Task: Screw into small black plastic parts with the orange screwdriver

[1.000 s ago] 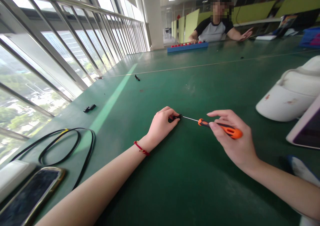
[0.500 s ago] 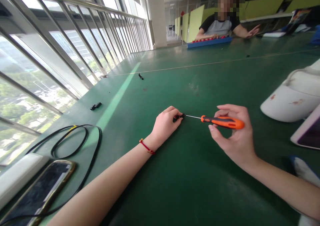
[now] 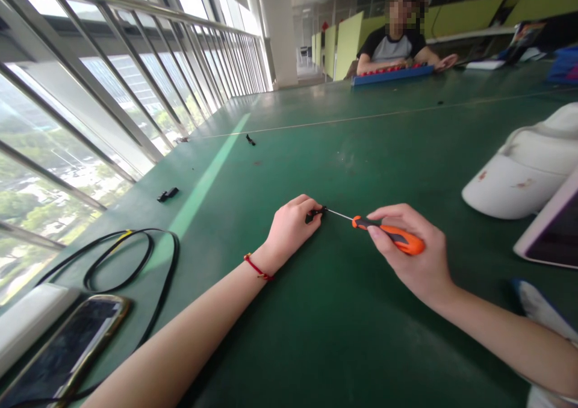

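My left hand, with a red cord bracelet at the wrist, pinches a small black part just over the green table. What kind of part it is cannot be made out, since the fingers cover much of it. My right hand grips the orange and dark grey handle of a screwdriver, thumb and forefinger near its front end. The screwdriver's thin metal shaft points left, and its tip meets the black part at my left fingertips. The handle tilts down toward my right palm.
Two small black pieces lie to the left on the table. A coiled black cable and a phone sit at lower left. A white container stands at right. Across the table, a person sits behind a blue tray.
My right fingers have closed around the screwdriver handle, and its rear end has dropped. My left hand keeps its pinch on the black part. The view has shifted slightly.
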A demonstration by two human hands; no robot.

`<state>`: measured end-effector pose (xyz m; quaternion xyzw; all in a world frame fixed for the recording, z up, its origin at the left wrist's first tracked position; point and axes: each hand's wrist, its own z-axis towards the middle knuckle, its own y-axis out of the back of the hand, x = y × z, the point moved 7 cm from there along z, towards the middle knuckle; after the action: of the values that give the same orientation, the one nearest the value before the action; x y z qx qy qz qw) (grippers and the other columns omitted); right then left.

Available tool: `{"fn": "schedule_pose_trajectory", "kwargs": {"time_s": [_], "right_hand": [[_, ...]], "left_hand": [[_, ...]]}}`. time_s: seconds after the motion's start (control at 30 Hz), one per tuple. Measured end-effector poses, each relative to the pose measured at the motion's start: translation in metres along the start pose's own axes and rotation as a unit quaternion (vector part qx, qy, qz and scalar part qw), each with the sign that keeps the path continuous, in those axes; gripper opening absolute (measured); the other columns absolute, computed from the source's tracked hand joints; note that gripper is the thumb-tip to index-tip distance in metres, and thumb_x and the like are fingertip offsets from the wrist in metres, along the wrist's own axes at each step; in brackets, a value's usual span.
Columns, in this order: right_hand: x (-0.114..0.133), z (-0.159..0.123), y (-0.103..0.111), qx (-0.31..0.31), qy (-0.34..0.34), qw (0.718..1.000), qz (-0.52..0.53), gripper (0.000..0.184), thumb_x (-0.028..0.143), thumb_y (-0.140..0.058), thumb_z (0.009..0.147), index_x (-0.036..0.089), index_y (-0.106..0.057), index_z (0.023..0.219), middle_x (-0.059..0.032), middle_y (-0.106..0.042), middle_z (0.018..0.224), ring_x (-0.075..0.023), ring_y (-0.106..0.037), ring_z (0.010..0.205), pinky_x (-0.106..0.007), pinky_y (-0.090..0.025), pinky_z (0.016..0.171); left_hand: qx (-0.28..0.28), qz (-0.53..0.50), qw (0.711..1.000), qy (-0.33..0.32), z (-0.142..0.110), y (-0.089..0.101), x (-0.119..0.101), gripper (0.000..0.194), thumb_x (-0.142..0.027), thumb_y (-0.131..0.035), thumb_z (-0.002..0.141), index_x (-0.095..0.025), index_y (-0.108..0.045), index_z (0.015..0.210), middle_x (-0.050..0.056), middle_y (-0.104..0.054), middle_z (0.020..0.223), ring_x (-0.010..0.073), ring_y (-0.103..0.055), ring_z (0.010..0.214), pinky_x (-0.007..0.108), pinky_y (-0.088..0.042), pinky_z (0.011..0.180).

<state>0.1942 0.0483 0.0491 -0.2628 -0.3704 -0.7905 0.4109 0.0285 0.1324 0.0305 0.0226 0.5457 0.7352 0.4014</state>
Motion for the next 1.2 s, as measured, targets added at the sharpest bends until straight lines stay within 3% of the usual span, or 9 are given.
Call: {"fn": "schedule_pose_trajectory", "kwargs": {"time_s": [0.1, 0.17, 0.27, 0.33, 0.47, 0.63, 0.83, 1.03, 1.2], "right_hand": [[0.002, 0.0, 0.006, -0.041, 0.022, 0.999, 0.022, 0.03, 0.022, -0.066, 0.074, 0.024, -0.055, 0.101, -0.0022, -0.059, 0.084, -0.0181, -0.061, 0.076, -0.032, -0.052, 0.069], [0.002, 0.0, 0.005, -0.033, 0.02, 0.998, 0.042, 0.035, 0.022, -0.067, 0.073, 0.024, -0.053, 0.106, -0.0007, -0.057, 0.08, -0.0167, -0.06, 0.071, -0.031, -0.052, 0.066], [-0.003, 0.0, -0.001, 0.017, -0.013, 1.0, 0.02, 0.015, 0.027, -0.063, 0.079, 0.024, -0.058, 0.092, 0.0008, -0.057, 0.071, -0.014, -0.057, 0.059, -0.028, -0.049, 0.057], [-0.003, 0.0, 0.001, 0.003, -0.01, 1.0, 0.004, 0.011, 0.026, -0.062, 0.079, 0.024, -0.059, 0.089, -0.0008, -0.061, 0.077, -0.015, -0.06, 0.065, -0.029, -0.05, 0.06], [0.002, 0.001, 0.005, -0.027, 0.02, 0.999, 0.039, 0.036, 0.022, -0.066, 0.073, 0.024, -0.052, 0.106, -0.002, -0.058, 0.086, -0.0174, -0.06, 0.077, -0.032, -0.052, 0.071], [-0.005, 0.001, -0.008, 0.068, -0.032, 0.997, 0.006, 0.011, 0.03, -0.057, 0.083, 0.023, -0.057, 0.092, 0.0022, -0.056, 0.06, -0.0152, -0.055, 0.059, -0.029, -0.046, 0.058], [0.0, 0.002, 0.002, -0.013, 0.011, 0.998, 0.059, 0.038, 0.02, -0.065, 0.074, 0.023, -0.051, 0.109, -0.0031, -0.058, 0.09, -0.0169, -0.06, 0.082, -0.031, -0.052, 0.075], [-0.002, 0.0, -0.004, 0.026, -0.033, 0.999, 0.024, 0.01, 0.028, -0.061, 0.081, 0.023, -0.058, 0.089, -0.0004, -0.061, 0.075, -0.0136, -0.06, 0.062, -0.026, -0.05, 0.057], [0.001, 0.002, 0.004, -0.019, 0.011, 0.999, 0.038, 0.033, 0.023, -0.066, 0.075, 0.024, -0.053, 0.105, -0.0014, -0.059, 0.082, -0.0172, -0.062, 0.074, -0.031, -0.053, 0.07]], "left_hand": [[0.004, -0.007, 1.0, -0.01, 0.0, 0.001, 0.003, 0.013, -0.016, -0.055, 0.08, -0.018, -0.066, 0.087, 0.003, -0.067, 0.091, 0.0142, -0.062, 0.077, 0.025, -0.05, 0.071], [0.005, -0.014, 1.0, -0.016, 0.0, 0.001, 0.005, 0.013, -0.016, -0.055, 0.08, -0.018, -0.066, 0.087, 0.002, -0.066, 0.091, 0.0137, -0.062, 0.076, 0.025, -0.05, 0.072], [0.003, -0.022, 1.0, -0.016, 0.001, 0.002, 0.006, 0.012, -0.016, -0.055, 0.08, -0.018, -0.065, 0.087, 0.002, -0.066, 0.09, 0.0134, -0.061, 0.076, 0.024, -0.05, 0.071], [0.0, -0.025, 1.0, -0.012, 0.001, 0.002, 0.006, 0.012, -0.016, -0.056, 0.079, -0.018, -0.065, 0.087, 0.002, -0.065, 0.087, 0.0133, -0.061, 0.075, 0.024, -0.05, 0.068], [-0.006, -0.025, 1.0, -0.005, 0.001, 0.003, 0.007, 0.011, -0.016, -0.056, 0.078, -0.018, -0.064, 0.084, 0.001, -0.063, 0.082, 0.013, -0.059, 0.072, 0.024, -0.049, 0.067], [-0.007, -0.032, 0.999, -0.003, 0.001, 0.003, 0.008, 0.008, -0.015, -0.055, 0.077, -0.018, -0.062, 0.081, 0.001, -0.063, 0.082, 0.0129, -0.059, 0.072, 0.024, -0.049, 0.067], [-0.008, -0.034, 0.999, 0.0, 0.002, 0.002, 0.007, 0.006, -0.016, -0.056, 0.077, -0.018, -0.061, 0.079, 0.001, -0.061, 0.082, 0.0128, -0.059, 0.072, 0.024, -0.049, 0.067], [-0.005, -0.025, 1.0, 0.005, 0.003, 0.002, 0.006, 0.007, -0.015, -0.055, 0.076, -0.019, -0.06, 0.077, 0.001, -0.061, 0.082, 0.0132, -0.058, 0.072, 0.024, -0.048, 0.065], [-0.002, -0.023, 1.0, 0.002, 0.003, 0.002, 0.005, 0.006, -0.015, -0.055, 0.076, -0.019, -0.06, 0.077, 0.001, -0.061, 0.083, 0.0132, -0.059, 0.072, 0.024, -0.049, 0.066]]}}
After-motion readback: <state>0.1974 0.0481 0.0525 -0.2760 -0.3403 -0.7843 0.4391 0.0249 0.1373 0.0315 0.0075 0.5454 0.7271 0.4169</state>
